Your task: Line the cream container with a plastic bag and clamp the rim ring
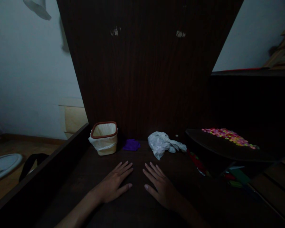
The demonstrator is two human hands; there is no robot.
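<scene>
My left hand lies flat on the dark wooden surface, fingers spread and nothing in them. Beside it, likewise flat with fingers apart, rests my right hand. Beyond the left hand stands a small cream bin with a brown rim and a white liner folded over its edge. A folded purple cloth lies to the right of the bin. Past my right hand's fingertips sits a crumpled whitish plastic bag, its twisted end pointing right. Neither hand touches these things.
A tall dark panel rises at the back. At the right, a dark curved shelf bears a string of small colourful pieces, with red and green items below. A raised board edges the left side. A white oval object is beyond it.
</scene>
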